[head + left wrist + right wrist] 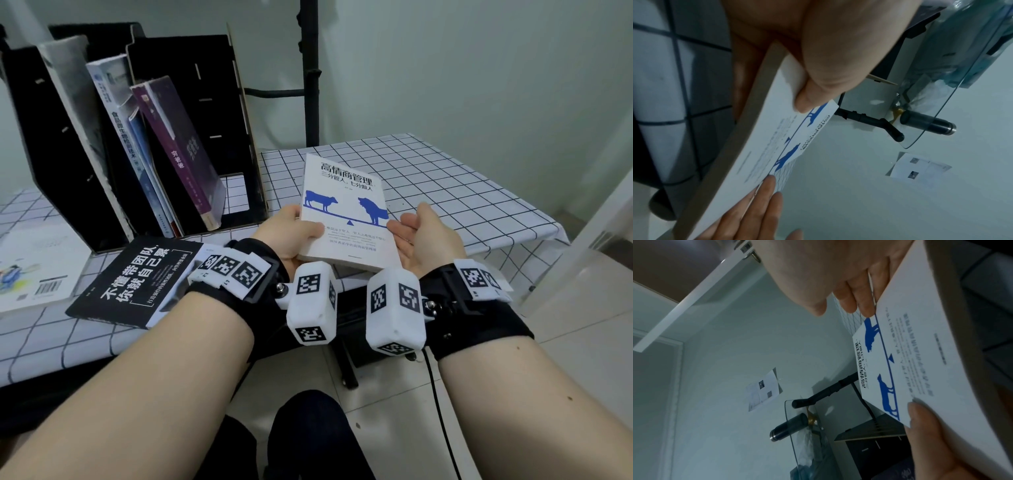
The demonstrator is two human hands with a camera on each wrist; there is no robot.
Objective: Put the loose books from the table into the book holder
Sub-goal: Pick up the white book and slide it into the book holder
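A white book [342, 205] with blue animal figures on its cover is held above the table's front edge, right of the black book holder [191, 68]. My left hand [305, 233] grips its left side, thumb [807, 97] on the cover and fingers underneath. My right hand [421, 236] lies palm up at the book's right edge. Its straight fingers [760, 203] reach under the book and its thumb [816, 308] stays off the cover. A black loose book [137, 281] lies flat in front of the holder. A pale one [34, 267] lies at the far left.
Several books lean in the holder's left and middle slots; its right slot [236, 195] shows bare checked cloth. The checked tablecloth [445, 178] stretches right of the held book. A black pole [310, 68] rises behind the table. My knees [301, 438] are below the edge.
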